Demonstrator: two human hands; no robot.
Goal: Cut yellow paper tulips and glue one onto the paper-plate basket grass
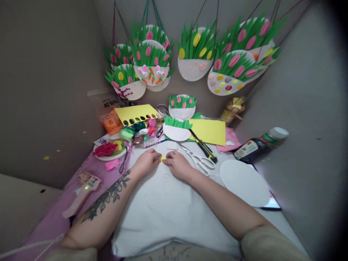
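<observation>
1. While both hands meet over the white surface [174,210], the small yellow piece [162,158] sits between their fingertips, just in front of the person.
2. The left hand [148,162] has its grip pressed together, pinching the piece from the left; the right hand [178,165] pinches it from the right.
3. For something this small, a light, even pinch at its margins would likely serve best: hard pressure could crease or flatten it. Small finger movements, with both wrists low, should give steadier control.
4. Only a sliver shows, so which way the piece points, and its long axis, cannot be told; the fingers hide its ends.
5. Near the right hand lie the scissors [204,162], blades slanting away from the person and leftward, handles nearer. Beside them, the cutter [202,145] runs on a similar slant, so a rightward sweep of that hand could knock them.
</observation>
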